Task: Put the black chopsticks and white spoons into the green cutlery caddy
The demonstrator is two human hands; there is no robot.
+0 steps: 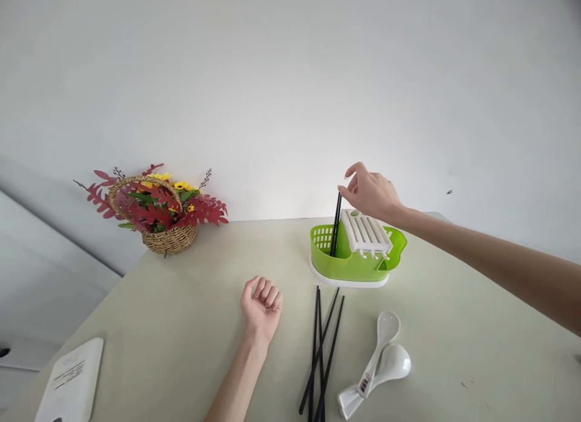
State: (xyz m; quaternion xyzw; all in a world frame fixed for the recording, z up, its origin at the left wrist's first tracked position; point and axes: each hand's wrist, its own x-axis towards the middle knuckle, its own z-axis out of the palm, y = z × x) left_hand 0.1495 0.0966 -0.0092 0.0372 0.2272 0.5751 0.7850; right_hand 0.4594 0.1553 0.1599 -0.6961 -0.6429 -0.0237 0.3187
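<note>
Chopsticks (336, 225) stand in a green caddy (327, 266), right of center frame, tops just below the right hand (373, 192), fingers parted and loose; left hand (262, 307) half-curled, lower center, over a pale table (181, 325) against a white wall (272, 107).

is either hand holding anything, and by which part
The left hand holds nothing. The right hand is at the upper ends of the black chopsticks in the green holder; whether it grips them cannot be told.
</note>
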